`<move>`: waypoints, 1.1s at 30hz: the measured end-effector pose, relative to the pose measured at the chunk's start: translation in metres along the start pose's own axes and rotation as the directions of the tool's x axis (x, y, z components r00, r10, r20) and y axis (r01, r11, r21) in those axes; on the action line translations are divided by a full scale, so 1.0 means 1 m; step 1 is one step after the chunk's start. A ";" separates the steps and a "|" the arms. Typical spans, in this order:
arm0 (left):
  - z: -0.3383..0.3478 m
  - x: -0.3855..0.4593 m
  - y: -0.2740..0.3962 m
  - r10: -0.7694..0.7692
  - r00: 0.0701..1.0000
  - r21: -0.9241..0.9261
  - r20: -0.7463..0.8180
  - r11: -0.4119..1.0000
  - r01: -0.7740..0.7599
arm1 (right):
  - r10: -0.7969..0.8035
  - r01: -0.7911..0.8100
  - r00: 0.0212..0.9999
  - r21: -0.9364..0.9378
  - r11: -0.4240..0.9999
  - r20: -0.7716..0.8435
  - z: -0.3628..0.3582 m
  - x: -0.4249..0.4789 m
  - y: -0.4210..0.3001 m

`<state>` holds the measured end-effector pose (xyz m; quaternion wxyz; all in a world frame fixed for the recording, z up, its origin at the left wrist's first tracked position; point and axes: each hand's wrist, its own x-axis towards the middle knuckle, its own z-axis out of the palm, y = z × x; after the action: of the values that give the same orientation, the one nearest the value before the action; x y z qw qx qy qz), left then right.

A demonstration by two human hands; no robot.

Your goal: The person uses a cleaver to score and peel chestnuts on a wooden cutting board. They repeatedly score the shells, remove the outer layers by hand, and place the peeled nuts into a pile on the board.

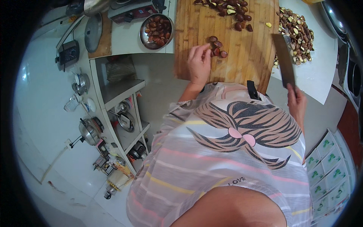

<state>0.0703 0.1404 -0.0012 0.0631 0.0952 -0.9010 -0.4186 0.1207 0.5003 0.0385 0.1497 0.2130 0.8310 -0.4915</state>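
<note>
A wooden cutting board (195, 17) lies before me. On it, my left hand (199, 63) is at a small group of brown chestnuts (217, 51), its fingertips touching or just beside them; whether it grips one is hidden by the fingers. My right hand (296, 100) holds a cleaver (286, 59) by its handle, the broad blade pointing away from me past the board's right edge. More chestnuts (239, 17), with some pale yellow cut pieces, lie at the board's far side. One yellow piece (268, 25) sits apart near the right edge.
A heap of chestnut pieces (297, 37) lies on a white surface (322, 71) right of the board. A metal bowl (142, 32) of chestnuts stands to the left, near a round lid (93, 34). Open shelves (124, 95) are below the left counter.
</note>
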 end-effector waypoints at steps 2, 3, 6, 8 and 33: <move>0.007 -0.005 0.000 0.028 1.000 0.028 0.001 0.999 -0.028 | -0.170 0.186 0.982 -0.264 0.947 0.082 0.014 -0.003 0.012; 0.010 -0.002 0.001 0.079 0.997 0.083 -0.007 0.993 -0.078 | -0.145 0.166 0.985 -0.301 0.939 0.089 0.018 -0.006 0.004; 0.018 0.008 0.013 0.147 0.989 0.189 -0.033 0.972 -0.139 | -0.075 0.108 0.992 -0.397 0.912 0.099 0.034 -0.014 -0.029; 0.019 0.017 0.018 0.198 0.980 0.289 0.009 0.938 -0.192 | -0.115 0.140 0.990 -0.406 0.903 0.085 0.036 -0.012 -0.031; 0.111 0.012 0.033 -0.074 0.897 -0.369 0.436 0.894 0.253 | -0.034 0.071 0.992 -0.314 0.947 0.122 0.042 0.005 -0.011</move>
<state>0.0331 0.2411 -0.0467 -0.1449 0.0667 -0.7721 -0.6151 0.1126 0.4600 0.0247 0.2166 0.1352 0.8947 -0.3666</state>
